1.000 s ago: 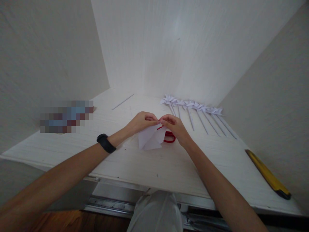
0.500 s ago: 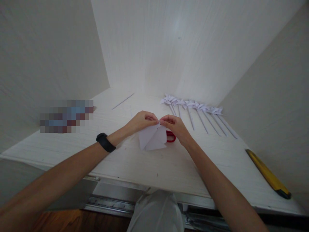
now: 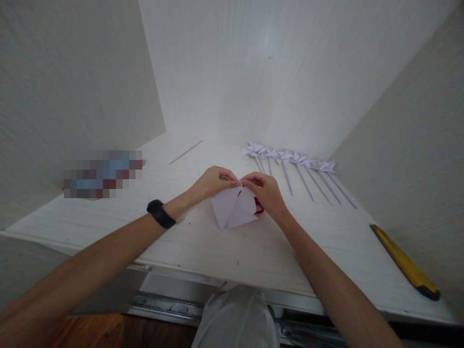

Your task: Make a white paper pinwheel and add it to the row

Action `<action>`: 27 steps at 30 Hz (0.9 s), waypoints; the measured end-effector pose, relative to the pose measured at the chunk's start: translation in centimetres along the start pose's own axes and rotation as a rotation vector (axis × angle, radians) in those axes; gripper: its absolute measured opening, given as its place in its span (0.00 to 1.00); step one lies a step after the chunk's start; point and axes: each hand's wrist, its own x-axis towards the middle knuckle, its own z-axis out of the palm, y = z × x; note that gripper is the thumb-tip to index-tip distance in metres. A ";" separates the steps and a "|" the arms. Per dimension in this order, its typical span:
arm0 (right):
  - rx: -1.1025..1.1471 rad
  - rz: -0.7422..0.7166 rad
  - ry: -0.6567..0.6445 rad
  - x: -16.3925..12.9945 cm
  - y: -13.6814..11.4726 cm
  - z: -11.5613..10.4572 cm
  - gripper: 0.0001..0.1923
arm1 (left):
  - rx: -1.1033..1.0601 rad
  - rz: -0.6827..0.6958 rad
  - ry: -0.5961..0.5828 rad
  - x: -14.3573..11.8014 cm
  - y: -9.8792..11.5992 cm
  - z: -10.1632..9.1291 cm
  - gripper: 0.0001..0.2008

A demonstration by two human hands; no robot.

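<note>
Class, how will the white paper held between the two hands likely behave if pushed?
The white paper likely bends easily: it looks thin, with pointed flaps. It is probably light, since the left hand and right hand only pinch its top.

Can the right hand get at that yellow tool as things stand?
Probably, if the right hand lets go of the white paper; the paper pinwheels lie farther back, and nothing visible blocks the yellow tool.

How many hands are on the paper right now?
2. The left hand and right hand meet at the far end of the paper, fingertips together; some fingers are hidden.
</note>
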 end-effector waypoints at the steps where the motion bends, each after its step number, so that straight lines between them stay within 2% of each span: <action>1: -0.011 -0.011 0.005 0.0 0.0 0.0 0.05 | 0.000 -0.001 0.003 0.0 0.0 0.0 0.12; 16: 0.031 -0.001 -0.087 0.3 0.6 -0.2 0.06 | -0.013 0.084 -0.061 0.3 -0.3 -0.2 0.10; 27: -0.006 -0.006 -0.039 0.0 0.4 0.2 0.06 | -0.028 0.100 -0.060 0.5 -0.6 -0.1 0.09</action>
